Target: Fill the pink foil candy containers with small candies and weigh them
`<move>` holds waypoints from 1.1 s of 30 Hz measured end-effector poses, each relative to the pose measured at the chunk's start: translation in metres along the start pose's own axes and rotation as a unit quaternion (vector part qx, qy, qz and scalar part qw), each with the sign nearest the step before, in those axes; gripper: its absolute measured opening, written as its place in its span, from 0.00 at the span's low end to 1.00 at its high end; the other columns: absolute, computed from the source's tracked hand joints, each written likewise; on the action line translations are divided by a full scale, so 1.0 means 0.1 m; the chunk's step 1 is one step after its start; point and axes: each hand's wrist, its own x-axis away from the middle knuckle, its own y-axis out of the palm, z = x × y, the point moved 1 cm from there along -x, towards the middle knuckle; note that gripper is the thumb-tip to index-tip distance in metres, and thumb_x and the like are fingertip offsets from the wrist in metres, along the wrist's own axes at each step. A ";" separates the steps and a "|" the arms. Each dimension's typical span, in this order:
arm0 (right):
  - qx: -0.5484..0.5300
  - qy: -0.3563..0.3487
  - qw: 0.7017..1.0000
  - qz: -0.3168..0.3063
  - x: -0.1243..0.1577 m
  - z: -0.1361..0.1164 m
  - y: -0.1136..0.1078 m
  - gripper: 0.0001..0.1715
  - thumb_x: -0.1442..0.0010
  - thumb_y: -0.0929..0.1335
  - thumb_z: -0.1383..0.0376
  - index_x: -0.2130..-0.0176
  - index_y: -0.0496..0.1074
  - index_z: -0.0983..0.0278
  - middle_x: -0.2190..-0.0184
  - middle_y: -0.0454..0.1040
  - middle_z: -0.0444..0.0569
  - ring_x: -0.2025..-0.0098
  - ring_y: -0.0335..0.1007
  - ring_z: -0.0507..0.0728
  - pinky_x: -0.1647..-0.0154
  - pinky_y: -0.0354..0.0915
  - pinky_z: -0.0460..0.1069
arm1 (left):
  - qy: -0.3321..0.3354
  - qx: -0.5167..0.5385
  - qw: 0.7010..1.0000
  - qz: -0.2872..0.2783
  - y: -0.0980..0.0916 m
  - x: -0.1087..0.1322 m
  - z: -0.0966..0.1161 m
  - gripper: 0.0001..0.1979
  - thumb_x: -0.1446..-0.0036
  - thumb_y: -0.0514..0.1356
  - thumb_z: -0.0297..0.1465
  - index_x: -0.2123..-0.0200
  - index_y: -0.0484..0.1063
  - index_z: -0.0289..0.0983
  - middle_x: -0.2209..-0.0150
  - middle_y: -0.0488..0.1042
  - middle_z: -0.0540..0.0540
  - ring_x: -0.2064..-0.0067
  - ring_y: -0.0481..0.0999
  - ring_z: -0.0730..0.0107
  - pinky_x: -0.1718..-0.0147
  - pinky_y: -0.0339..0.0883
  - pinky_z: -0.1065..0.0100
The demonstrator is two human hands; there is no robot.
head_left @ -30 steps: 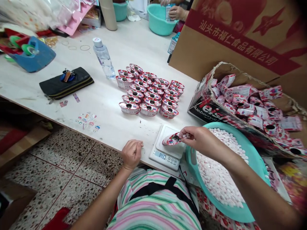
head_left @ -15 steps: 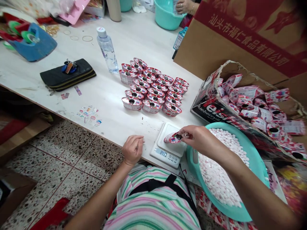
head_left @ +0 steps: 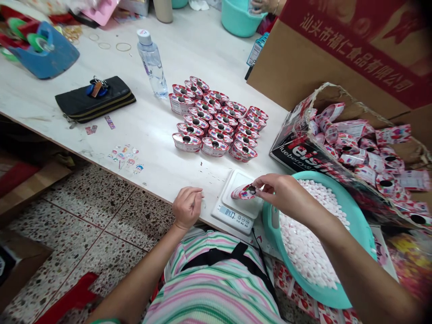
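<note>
My right hand (head_left: 275,188) is at the open mouth of a red-and-pink candy packet (head_left: 242,192) standing on a white digital scale (head_left: 236,202). Its thumb and fingers are pinched together at the hole; what is between them is too small to make out. The scale's display is lit. Loosely curled, my left hand (head_left: 187,207) rests at the table edge left of the scale, with nothing visible in it. Under my right forearm, a turquoise basin (head_left: 362,243) holds many small white candies (head_left: 310,243).
Several rows of similar packets (head_left: 216,121) stand beyond the scale. More fill a torn carton (head_left: 293,150) at right. A water bottle (head_left: 151,65), black wallet (head_left: 96,99) and blue tape dispenser (head_left: 50,56) lie leftward. Another person's hand (head_left: 265,5) is at a far basin (head_left: 239,22).
My right hand's fingers have shifted slightly up and in against the packet's opening. A small pale piece seen at the fingertips earlier is no longer visible. My left hand stays put.
</note>
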 end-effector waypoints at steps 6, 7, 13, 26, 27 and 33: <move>0.006 -0.006 1.000 0.008 -0.01 -0.02 -0.02 0.11 0.47 0.66 0.71 0.65 0.77 0.61 0.71 0.76 0.45 0.72 0.69 0.53 0.71 0.60 0.46 | -0.008 -0.003 1.000 -0.007 0.00 0.00 0.00 0.10 0.41 0.54 0.25 0.73 0.73 0.39 0.66 0.78 0.47 0.61 0.74 0.66 0.60 0.69 0.63; 0.006 -0.008 1.000 0.011 0.00 -0.03 -0.03 0.10 0.46 0.66 0.70 0.65 0.77 0.61 0.71 0.76 0.45 0.72 0.69 0.53 0.71 0.60 0.46 | -0.009 -0.003 1.000 -0.007 0.00 0.00 0.00 0.10 0.41 0.54 0.25 0.73 0.73 0.39 0.66 0.78 0.47 0.61 0.74 0.66 0.60 0.69 0.63; -0.004 0.021 0.997 0.069 0.17 0.02 -0.17 0.08 0.42 0.66 0.62 0.65 0.76 0.60 0.68 0.77 0.45 0.71 0.69 0.53 0.69 0.60 0.47 | -0.008 -0.005 1.000 -0.005 -0.01 -0.02 0.02 0.11 0.41 0.54 0.26 0.73 0.73 0.39 0.66 0.78 0.47 0.61 0.74 0.66 0.60 0.68 0.63; -0.166 0.239 0.938 0.186 1.07 0.80 -0.09 0.24 0.47 0.67 0.45 0.62 0.76 0.59 0.65 0.78 0.49 0.66 0.73 0.60 0.66 0.67 0.53 | -0.008 -0.016 0.999 -0.028 0.01 -0.02 0.01 0.12 0.40 0.53 0.26 0.73 0.73 0.39 0.66 0.78 0.46 0.61 0.74 0.66 0.58 0.67 0.62; -0.161 0.243 0.939 0.181 1.11 0.84 -0.05 0.24 0.47 0.67 0.44 0.61 0.76 0.59 0.64 0.78 0.48 0.66 0.73 0.60 0.65 0.67 0.53 | -0.008 -0.019 0.999 -0.029 0.01 -0.03 0.01 0.12 0.40 0.53 0.27 0.73 0.73 0.39 0.66 0.78 0.46 0.61 0.74 0.66 0.58 0.67 0.62; -0.118 0.151 0.976 0.108 1.10 0.81 0.30 0.18 0.44 0.67 0.52 0.59 0.73 0.59 0.61 0.76 0.49 0.65 0.72 0.57 0.65 0.67 0.52 | -0.005 -0.028 0.999 -0.033 0.01 -0.05 0.02 0.12 0.39 0.53 0.27 0.73 0.73 0.39 0.66 0.78 0.46 0.61 0.75 0.66 0.57 0.67 0.61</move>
